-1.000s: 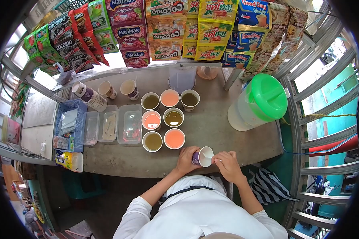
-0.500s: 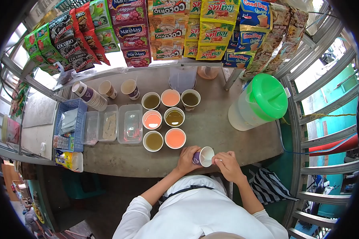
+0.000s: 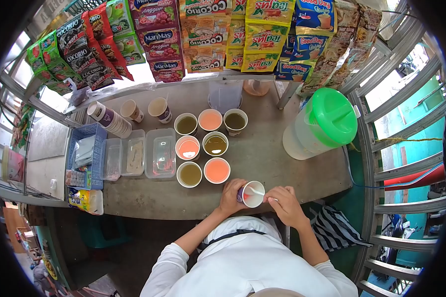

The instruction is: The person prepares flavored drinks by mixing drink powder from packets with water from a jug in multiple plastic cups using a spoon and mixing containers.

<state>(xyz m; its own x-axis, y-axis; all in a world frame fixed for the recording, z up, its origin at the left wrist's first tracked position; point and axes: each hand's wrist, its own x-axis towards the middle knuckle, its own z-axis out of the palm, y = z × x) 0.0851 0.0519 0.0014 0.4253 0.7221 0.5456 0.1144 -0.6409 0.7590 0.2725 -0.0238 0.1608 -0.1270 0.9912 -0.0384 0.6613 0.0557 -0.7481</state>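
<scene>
My left hand (image 3: 230,197) is closed around a purple-and-white paper cup (image 3: 253,200), its mouth tilted toward my right hand. With pinched fingers, my right hand (image 3: 285,205) holds a small white plastic spoon (image 3: 257,191) whose end reaches into that cup. A reddish patch shows inside the cup near the spoon. Just beyond my hands stand several filled paper cups, some with a pink drink (image 3: 217,170) and some with an olive-green drink (image 3: 189,174).
A pitcher with a green lid (image 3: 334,119) stands at the right. Clear plastic tubs (image 3: 160,153), a blue basket (image 3: 100,134) and stacked paper cups (image 3: 109,120) are at the left. Strips of drink sachets (image 3: 158,38) hang over the counter's far edge.
The white spoon now shows more plainly inside the cup, and a reddish patch has come into view there. My right hand has turned slightly; my left hand keeps its hold.
</scene>
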